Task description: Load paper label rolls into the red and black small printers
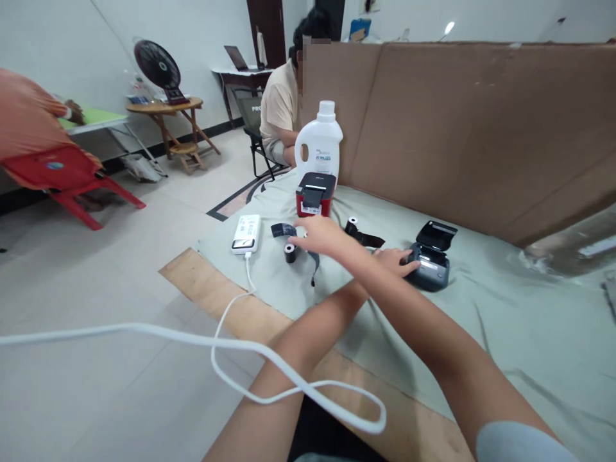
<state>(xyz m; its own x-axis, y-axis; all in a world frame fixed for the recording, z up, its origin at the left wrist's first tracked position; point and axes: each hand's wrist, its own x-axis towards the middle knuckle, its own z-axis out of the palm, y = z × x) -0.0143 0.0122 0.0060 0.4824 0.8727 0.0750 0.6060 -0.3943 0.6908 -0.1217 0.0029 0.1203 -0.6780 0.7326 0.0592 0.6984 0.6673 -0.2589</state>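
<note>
My forearms cross, the right over the left. My left hand (394,262) reaches to the right and holds the left side of a small black label printer (428,273), its thumb on the near edge. The printer's lid (437,236) stands raised. Stretched to the left, my right hand (317,235) has its thumb and fingers apart over a dark strip (283,230). Just under its fingertips stands a small black roll (289,253). A second black roll (352,226) with a loose tail lies behind my right wrist.
A red and black printer (315,196) stands before a white jug (320,144). At the left is a white power bank (246,234) with a white cable (250,276) looping across my view. A cardboard sheet (457,128) walls off the far side. Two people sit beyond.
</note>
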